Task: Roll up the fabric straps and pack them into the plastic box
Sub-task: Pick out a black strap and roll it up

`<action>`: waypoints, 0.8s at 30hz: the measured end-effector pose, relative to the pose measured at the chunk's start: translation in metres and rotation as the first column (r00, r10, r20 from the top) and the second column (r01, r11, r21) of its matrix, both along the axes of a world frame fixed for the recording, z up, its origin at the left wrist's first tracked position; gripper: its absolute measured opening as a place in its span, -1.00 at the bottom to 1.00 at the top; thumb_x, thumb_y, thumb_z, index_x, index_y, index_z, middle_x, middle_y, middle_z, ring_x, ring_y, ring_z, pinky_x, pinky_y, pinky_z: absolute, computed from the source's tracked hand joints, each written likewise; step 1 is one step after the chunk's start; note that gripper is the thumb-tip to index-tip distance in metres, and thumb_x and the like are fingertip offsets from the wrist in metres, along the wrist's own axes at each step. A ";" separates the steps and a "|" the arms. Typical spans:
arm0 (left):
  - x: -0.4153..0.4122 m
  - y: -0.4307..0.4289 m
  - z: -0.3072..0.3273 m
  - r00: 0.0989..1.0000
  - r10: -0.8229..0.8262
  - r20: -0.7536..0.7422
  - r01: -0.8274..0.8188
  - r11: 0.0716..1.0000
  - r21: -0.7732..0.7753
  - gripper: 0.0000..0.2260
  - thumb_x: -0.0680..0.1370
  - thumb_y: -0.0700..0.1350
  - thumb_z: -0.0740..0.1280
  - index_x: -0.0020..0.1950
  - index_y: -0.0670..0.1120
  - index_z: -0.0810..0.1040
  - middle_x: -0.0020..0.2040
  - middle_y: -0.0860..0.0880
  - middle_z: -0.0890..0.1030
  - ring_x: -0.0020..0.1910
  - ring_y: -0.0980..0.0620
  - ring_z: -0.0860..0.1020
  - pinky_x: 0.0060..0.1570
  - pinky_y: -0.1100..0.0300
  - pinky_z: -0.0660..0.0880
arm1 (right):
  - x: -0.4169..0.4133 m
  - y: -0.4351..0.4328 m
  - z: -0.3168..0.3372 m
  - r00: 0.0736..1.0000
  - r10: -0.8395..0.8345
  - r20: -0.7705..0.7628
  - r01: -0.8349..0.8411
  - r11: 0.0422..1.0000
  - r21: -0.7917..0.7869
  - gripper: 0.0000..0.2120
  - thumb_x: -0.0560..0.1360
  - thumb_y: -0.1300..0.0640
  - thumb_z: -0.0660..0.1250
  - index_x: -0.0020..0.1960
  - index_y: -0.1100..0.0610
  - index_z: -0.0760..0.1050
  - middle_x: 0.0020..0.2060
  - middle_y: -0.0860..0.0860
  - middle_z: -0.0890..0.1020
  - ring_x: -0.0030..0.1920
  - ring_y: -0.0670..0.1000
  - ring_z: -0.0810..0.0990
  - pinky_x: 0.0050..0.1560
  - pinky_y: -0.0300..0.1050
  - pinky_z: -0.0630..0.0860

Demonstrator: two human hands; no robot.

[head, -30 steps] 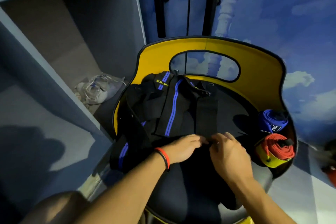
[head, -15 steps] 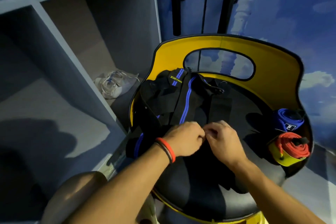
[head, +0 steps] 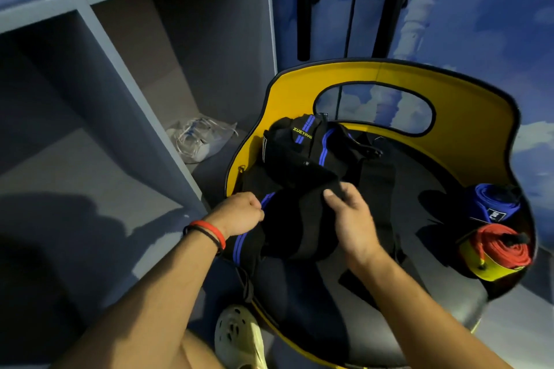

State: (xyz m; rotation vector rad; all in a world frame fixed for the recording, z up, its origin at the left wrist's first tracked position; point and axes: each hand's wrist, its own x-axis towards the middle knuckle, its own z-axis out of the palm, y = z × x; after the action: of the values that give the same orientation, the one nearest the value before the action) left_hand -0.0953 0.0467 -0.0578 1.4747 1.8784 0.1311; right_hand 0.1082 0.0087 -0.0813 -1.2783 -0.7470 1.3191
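Head view: on the chair (head: 479, 117) seat, the left hand (head: 239, 213) pinches the loose black straps (head: 299, 165) at their blue-striped left edge, and the right hand (head: 353, 225) has its fingers (head: 349, 192) clamped on a middle fold. 2 rolls, the blue roll (head: 491, 204) and the red roll (head: 497, 249), sit at the seat's right edge. The black pile is not yet rolled, and no plastic box shows.

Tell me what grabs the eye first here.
The yellow chair back dominates, curving behind a heap of black straps with blue stripes on the seat. The left hand grips a striped edge and the right hand pinches a black fold. A blue roll and a red roll sit at the seat's right edge.
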 end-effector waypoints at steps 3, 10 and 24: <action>0.003 0.003 -0.006 0.998 -0.037 -0.043 0.038 0.999 0.010 -0.90 0.53 -0.16 0.34 -0.05 0.05 0.56 0.09 -0.02 0.62 0.10 -0.04 0.57 0.18 0.08 0.53 | 0.048 -0.002 0.008 0.975 -0.200 -0.092 0.192 0.978 -0.086 -0.84 0.61 0.30 0.26 0.09 0.17 0.58 0.01 0.22 0.69 -0.03 0.14 0.65 0.10 0.07 0.56; 0.021 0.000 0.006 0.993 -0.072 -0.094 0.076 0.996 0.044 -0.77 0.59 -0.21 0.22 0.14 -0.08 0.64 0.13 -0.05 0.61 0.15 -0.08 0.56 0.19 0.08 0.51 | 0.106 -0.020 -0.009 0.890 -0.330 -0.314 0.256 0.933 -0.253 -0.70 0.57 0.23 0.17 0.20 0.17 0.59 0.04 0.17 0.70 -0.07 0.14 0.70 -0.01 0.03 0.60; 0.080 -0.002 -0.009 0.978 -0.156 0.139 0.134 0.979 0.154 -0.82 0.61 -0.04 0.34 0.20 0.03 0.61 0.14 0.02 0.60 0.22 -0.03 0.57 0.18 0.12 0.49 | 0.059 -0.058 -0.008 0.912 -0.059 0.405 0.054 0.998 0.024 -0.85 0.58 0.24 0.36 -0.02 0.00 0.52 -0.15 -0.05 0.69 -0.09 -0.07 0.66 0.00 -0.08 0.58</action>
State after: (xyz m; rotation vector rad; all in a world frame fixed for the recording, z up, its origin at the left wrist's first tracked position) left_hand -0.0151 0.0445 -0.0668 1.6464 1.6637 0.3060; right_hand 0.1671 -0.0490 -0.0895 -1.5758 -0.9953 1.0076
